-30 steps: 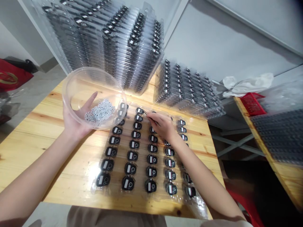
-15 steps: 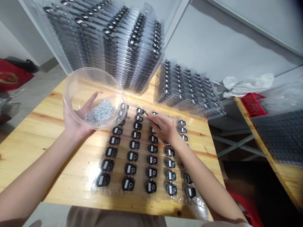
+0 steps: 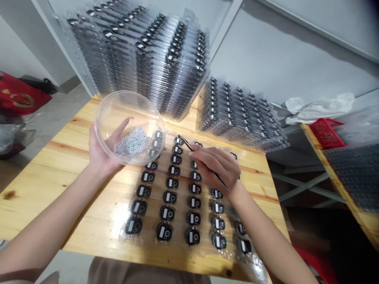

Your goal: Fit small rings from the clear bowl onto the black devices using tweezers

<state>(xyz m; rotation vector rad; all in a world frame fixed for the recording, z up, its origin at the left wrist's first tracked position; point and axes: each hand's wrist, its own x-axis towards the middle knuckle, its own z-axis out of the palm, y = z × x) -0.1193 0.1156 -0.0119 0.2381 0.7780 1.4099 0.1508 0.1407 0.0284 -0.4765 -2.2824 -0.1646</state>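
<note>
My left hand is wrapped round the underside and side of a clear round plastic tub, tilted towards me. A heap of small whitish ring-like pieces lies inside it, and my fingers show through the wall. In my right hand are slim dark tweezers, pinched between thumb and fingers. Their tip is at a small black device at the far end of the second column; whether it touches, I cannot tell. Rows of such devices, with pale rectangles and rings, fill a clear plastic tray below.
Tall stacked clear trays of black devices stand behind the tub, with a lower stack to the right. All rest on a wooden table. A red basket sits on another bench at the right; a red bag lies far left.
The view has shifted, so most things appear slightly further right. My right hand has drawn back and turned, showing more of the tweezers. The tub remains in my left hand.
</note>
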